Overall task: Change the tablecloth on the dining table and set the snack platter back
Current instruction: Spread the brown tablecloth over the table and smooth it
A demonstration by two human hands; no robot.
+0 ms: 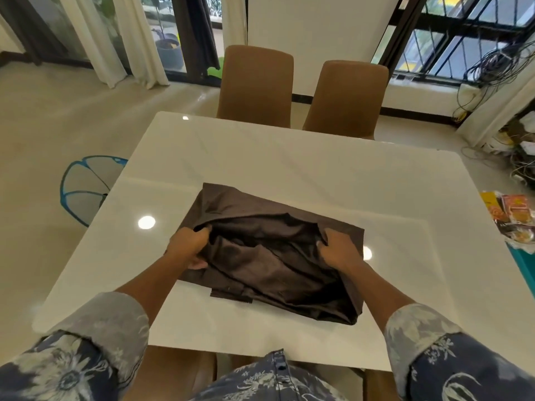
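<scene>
A folded dark brown tablecloth (269,250) lies on the glossy white dining table (304,166), near its front edge. My left hand (189,248) grips a bunch of the cloth at its left side, fingers curled into the fabric. My right hand (337,250) grips the cloth at its right side in the same way. The top layers between my hands are rumpled and lifted a little. At the right edge of the view, beside the table, a platter of packaged snacks (512,219) rests on something teal.
Two brown chairs (256,85) (346,96) stand at the table's far side. Another chair back (173,369) shows under the front edge. A blue-rimmed mesh cover (84,188) lies on the floor to the left. Tangled cables (521,166) pile at the right wall.
</scene>
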